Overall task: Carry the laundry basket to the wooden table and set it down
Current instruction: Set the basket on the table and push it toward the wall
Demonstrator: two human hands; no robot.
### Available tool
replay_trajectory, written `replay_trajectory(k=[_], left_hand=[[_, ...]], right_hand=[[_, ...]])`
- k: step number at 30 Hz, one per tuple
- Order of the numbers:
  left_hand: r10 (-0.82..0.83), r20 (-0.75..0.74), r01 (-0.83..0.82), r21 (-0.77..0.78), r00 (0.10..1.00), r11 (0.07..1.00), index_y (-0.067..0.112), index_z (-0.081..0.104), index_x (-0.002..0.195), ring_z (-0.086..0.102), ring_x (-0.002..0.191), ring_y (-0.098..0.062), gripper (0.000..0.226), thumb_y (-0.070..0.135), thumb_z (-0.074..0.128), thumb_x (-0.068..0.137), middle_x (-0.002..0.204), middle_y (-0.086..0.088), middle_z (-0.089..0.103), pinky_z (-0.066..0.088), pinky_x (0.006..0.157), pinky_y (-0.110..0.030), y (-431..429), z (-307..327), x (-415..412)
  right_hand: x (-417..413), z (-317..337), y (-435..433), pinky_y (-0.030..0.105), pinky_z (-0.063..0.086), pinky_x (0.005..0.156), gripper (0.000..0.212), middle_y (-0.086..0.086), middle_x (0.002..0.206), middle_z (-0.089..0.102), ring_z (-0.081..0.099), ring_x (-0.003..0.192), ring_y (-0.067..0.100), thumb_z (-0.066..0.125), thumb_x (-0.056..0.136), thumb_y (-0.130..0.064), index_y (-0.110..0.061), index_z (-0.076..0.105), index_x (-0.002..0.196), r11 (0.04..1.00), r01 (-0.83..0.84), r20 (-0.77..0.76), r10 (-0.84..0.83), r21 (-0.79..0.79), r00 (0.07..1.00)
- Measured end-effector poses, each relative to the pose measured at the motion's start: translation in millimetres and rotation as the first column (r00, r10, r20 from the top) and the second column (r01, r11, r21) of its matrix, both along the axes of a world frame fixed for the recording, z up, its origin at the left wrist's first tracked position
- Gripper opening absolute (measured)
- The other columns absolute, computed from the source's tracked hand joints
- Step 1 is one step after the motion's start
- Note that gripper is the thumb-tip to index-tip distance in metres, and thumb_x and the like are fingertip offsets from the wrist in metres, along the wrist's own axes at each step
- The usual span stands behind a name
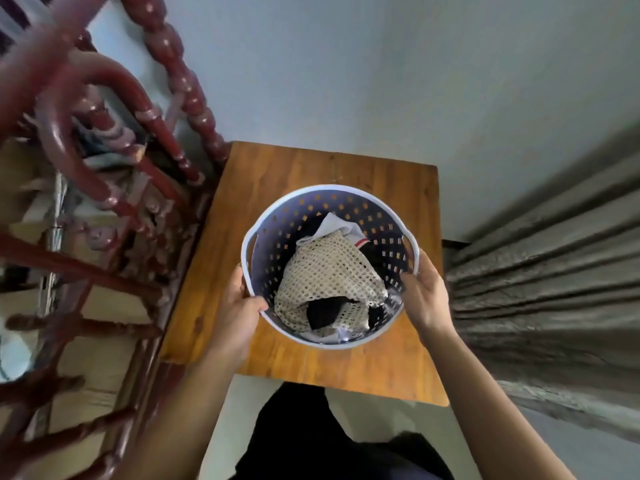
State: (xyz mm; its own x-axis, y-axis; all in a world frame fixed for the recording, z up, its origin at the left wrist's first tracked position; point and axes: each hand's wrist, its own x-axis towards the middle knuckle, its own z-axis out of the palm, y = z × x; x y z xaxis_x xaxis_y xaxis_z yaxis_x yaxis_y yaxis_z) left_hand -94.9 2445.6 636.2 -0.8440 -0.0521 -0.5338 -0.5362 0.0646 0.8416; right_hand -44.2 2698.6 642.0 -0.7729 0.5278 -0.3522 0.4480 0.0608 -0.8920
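The wooden table (301,174) in front of me stands against the wall, its grain running away from me. On it is the round white basket (277,209), roughly centred, with bare wood showing all around it. The top looks worn at the near left corner

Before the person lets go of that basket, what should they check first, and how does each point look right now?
1. Basket over the wooden table, inside its edges: ok.
2. Basket's bottom resting on the tabletop: cannot tell, the view is from above.
3. Left hand has a grip on the near left rim: ok.
4. Right hand has a grip on the rim just below the right handle: ok.
5. Clothes lie inside the basket, none hanging over the rim: ok.
6. Clearance from the red wooden railing at the left: ok, bare tabletop lies between.
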Motion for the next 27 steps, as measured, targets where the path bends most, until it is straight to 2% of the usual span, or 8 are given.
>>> replay_trajectory(k=[2, 7, 13, 16, 18, 22, 24, 27], left_hand=[[-0.044, -0.009, 0.044, -0.010, 0.999, 0.999, 0.031, 0.066, 0.109, 0.066, 0.092, -0.019, 0.063, -0.017, 0.048, 0.072, 0.088, 0.013, 0.076, 0.052, 0.079, -0.037, -11.3, -4.6, -33.2], [-0.112, -0.035, 0.109, -0.069, 0.993, 0.992, 0.020, 0.060, 0.127, 0.066, 0.117, -0.028, 0.063, -0.015, 0.046, 0.078, 0.120, -0.008, 0.070, 0.054, 0.096, -0.049, -30.8, -25.4, -88.3], [-0.177, -0.056, 0.167, -0.144, 0.983, 0.975, 0.032, 0.050, 0.147, 0.063, 0.124, -0.013, 0.071, -0.008, 0.050, 0.089, 0.135, 0.010, 0.067, 0.053, 0.098, -0.035, -24.2, -43.7, -107.7], [-0.240, -0.050, 0.219, -0.265, 0.969, 0.939, 0.021, 0.016, 0.165, 0.037, 0.147, -0.017, 0.077, 0.001, 0.050, 0.099, 0.162, 0.002, 0.037, 0.032, 0.118, -0.035, -6.9, -39.8, -92.8], [-0.322, -0.096, 0.234, -0.499, 0.942, 0.834, 0.012, 0.011, 0.165, 0.011, 0.160, -0.027, 0.078, 0.014, 0.054, 0.100, 0.174, -0.012, 0.012, 0.015, 0.126, -0.041, 4.6, -41.5, -76.7], [-0.611, -0.233, 0.197, -0.810, 0.756, 0.553, 0.007, 0.054, 0.146, 0.034, 0.153, -0.038, 0.056, 0.037, 0.053, 0.099, 0.161, -0.022, 0.043, 0.018, 0.123, -0.062, 24.9, -63.5, -40.0], [-0.730, -0.202, 0.236, -0.861, 0.653, 0.450, 0.011, 0.069, 0.124, 0.057, 0.135, -0.031, 0.046, 0.045, 0.050, 0.100, 0.135, -0.013, 0.068, 0.019, 0.120, -0.068, 36.7, -73.5, -21.0], [-0.834, -0.131, 0.213, -0.935, 0.536, 0.283, 0.016, 0.076, 0.099, 0.069, 0.101, -0.025, 0.035, 0.048, 0.061, 0.095, 0.099, -0.002, 0.076, 0.030, 0.114, -0.063, 45.3, -81.6, -8.8]], right_hand=[[-26.9, -3.5, -12.7, 0.014, 0.053, 0.079, 0.039, -0.011, 0.112, 0.079, 0.072, 0.109, 0.015, 0.057, 0.097, -0.008, -0.032, 0.074, 0.123, 1.000, -0.007, 0.030, 0.006, 0.028, 1.000], [-77.5, -22.9, -27.9, 0.043, 0.058, 0.098, 0.048, -0.006, 0.117, 0.079, 0.072, 0.113, 0.021, 0.050, 0.094, -0.006, -0.044, 0.069, 0.117, 0.995, -0.006, 0.087, -0.003, 0.105, 0.996], [-106.7, -51.8, -19.0, 0.044, 0.057, 0.094, 0.049, 0.004, 0.122, 0.067, 0.066, 0.119, 0.032, 0.042, 0.099, 0.000, -0.015, 0.053, 0.144, 0.982, -0.086, 0.198, 0.051, 0.171, 0.979], [-99.0, -57.7, -8.8, 0.034, 0.045, 0.091, 0.051, 0.014, 0.134, 0.064, 0.061, 0.117, 0.029, 0.038, 0.106, -0.002, -0.011, 0.039, 0.156, 0.960, -0.181, 0.232, 0.130, 0.215, 0.964], [-91.8, -61.3, -2.6, 0.038, 0.046, 0.096, 0.059, 0.019, 0.153, 0.055, 0.059, 0.125, 0.032, 0.038, 0.110, -0.012, -0.014, 0.022, 0.167, 0.928, -0.290, 0.257, 0.229, 0.233, 0.939], [-83.4, -71.7, 15.3, 0.053, 0.044, 0.116, 0.073, 0.023, 0.175, 0.024, 0.035, 0.157, 0.043, 0.046, 0.111, -0.026, -0.012, 0.008, 0.172, 0.763, -0.467, 0.318, 0.352, 0.447, 0.880], [-81.0, -79.6, 26.0, 0.059, 0.037, 0.123, 0.069, 0.028, 0.173, 0.025, 0.030, 0.159, 0.046, 0.050, 0.109, -0.027, -0.012, 0.022, 0.169, 0.602, -0.484, 0.235, 0.445, 0.635, 0.864], [-81.6, -91.7, 37.5, 0.050, 0.025, 0.125, 0.054, 0.034, 0.170, 0.030, 0.033, 0.156, 0.050, 0.047, 0.109, -0.038, -0.011, 0.053, 0.155, 0.417, -0.533, 0.246, 0.569, 0.736, 0.785]])
